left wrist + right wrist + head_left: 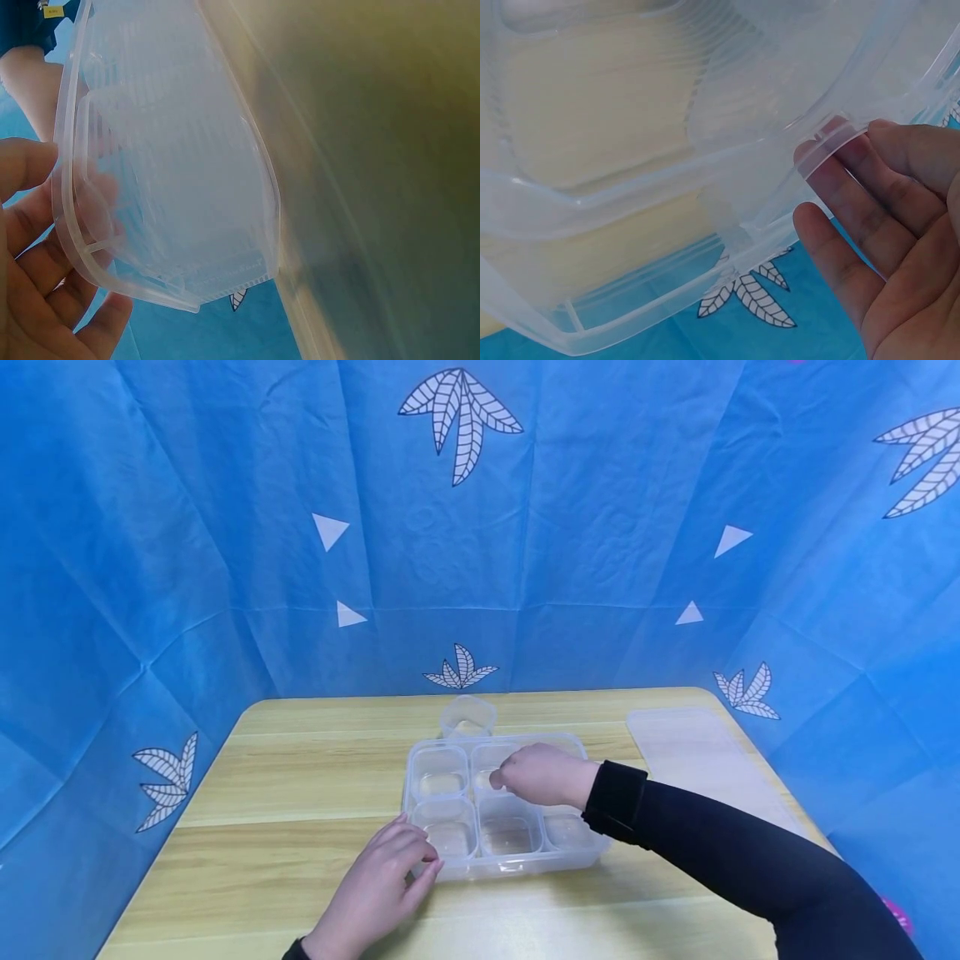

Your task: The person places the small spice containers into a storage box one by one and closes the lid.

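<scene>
A large clear plastic box [517, 865] stands on the table, with several small clear cups set inside it in rows. My left hand [386, 877] rests at its front left corner, fingers loosely bent; in the left wrist view the thumb meets the rim [64, 172] and other fingers show through the plastic. Reaching over the box, my right hand [543, 774] pinches the rim of a clear cup [491, 760] in the back row. In the right wrist view, thumb and fingertips meet at a small tab on that rim [832, 146]. The hand hides part of the back right.
Behind the box, one more small clear cup [468, 717] sits on the wooden table [300, 777]. A flat translucent lid [697, 752] lies at the table's right side. Blue patterned cloth [525, 527] hangs around the back and sides.
</scene>
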`<action>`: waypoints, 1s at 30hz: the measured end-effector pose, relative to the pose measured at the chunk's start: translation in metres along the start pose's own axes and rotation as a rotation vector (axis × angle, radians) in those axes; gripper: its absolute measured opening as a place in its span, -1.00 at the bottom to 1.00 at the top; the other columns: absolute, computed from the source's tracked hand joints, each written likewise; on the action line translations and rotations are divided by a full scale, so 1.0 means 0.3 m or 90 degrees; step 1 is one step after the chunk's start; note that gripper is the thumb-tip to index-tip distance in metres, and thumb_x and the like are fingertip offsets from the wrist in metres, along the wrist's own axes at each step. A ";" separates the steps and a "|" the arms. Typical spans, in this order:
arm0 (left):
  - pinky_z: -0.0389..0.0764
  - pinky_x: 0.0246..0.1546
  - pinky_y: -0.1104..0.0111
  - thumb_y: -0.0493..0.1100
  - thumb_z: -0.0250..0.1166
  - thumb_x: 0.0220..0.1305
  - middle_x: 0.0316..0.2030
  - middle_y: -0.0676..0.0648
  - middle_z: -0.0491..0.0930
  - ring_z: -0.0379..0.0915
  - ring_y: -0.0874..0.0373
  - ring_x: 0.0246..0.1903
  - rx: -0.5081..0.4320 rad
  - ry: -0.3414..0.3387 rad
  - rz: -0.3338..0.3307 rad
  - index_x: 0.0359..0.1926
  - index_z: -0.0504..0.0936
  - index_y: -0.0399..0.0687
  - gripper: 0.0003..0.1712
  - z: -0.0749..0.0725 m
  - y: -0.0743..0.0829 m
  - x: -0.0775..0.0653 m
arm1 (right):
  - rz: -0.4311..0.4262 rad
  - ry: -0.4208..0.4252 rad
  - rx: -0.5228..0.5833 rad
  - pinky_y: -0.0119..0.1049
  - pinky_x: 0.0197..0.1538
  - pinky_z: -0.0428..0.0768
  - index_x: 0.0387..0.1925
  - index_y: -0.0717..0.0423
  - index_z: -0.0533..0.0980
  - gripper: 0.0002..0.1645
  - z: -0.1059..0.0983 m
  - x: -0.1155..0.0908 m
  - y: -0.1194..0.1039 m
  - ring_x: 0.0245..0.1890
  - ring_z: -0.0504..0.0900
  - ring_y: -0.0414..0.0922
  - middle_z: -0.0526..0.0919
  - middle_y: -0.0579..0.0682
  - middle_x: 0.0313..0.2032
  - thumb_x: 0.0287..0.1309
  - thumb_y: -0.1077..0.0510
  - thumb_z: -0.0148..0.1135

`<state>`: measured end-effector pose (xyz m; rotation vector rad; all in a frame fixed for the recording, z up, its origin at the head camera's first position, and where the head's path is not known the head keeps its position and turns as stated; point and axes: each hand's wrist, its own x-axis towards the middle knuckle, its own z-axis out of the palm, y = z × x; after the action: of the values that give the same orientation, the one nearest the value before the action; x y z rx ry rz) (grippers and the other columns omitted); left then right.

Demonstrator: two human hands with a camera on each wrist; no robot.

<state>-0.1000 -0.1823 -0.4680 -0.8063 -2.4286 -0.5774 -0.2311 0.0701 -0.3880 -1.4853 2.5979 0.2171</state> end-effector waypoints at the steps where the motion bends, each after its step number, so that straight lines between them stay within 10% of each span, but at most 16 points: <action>1: 0.40 0.30 0.08 -0.16 0.50 0.06 -0.38 0.21 0.57 0.54 0.27 -0.18 -0.001 0.000 0.000 -0.44 0.64 0.10 -0.84 0.000 0.000 0.000 | -0.001 0.000 0.001 -0.33 -0.14 0.64 -0.13 -0.01 0.64 -0.81 0.000 0.001 -0.001 -0.26 0.68 -0.17 0.73 -0.13 -0.24 0.35 0.29 0.19; 30: 0.39 0.31 0.11 -0.17 0.50 0.06 -0.37 0.19 0.59 0.54 0.25 -0.18 0.000 0.000 0.002 -0.45 0.64 0.09 -0.84 -0.001 0.002 0.001 | -0.007 0.037 -0.010 -0.33 -0.13 0.66 -0.13 -0.01 0.66 -0.82 -0.035 -0.001 0.004 -0.22 0.71 -0.16 0.75 -0.12 -0.19 0.31 0.27 0.24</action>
<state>-0.0998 -0.1820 -0.4674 -0.8091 -2.4280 -0.5754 -0.2325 0.0691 -0.3775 -1.5327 2.6386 0.1967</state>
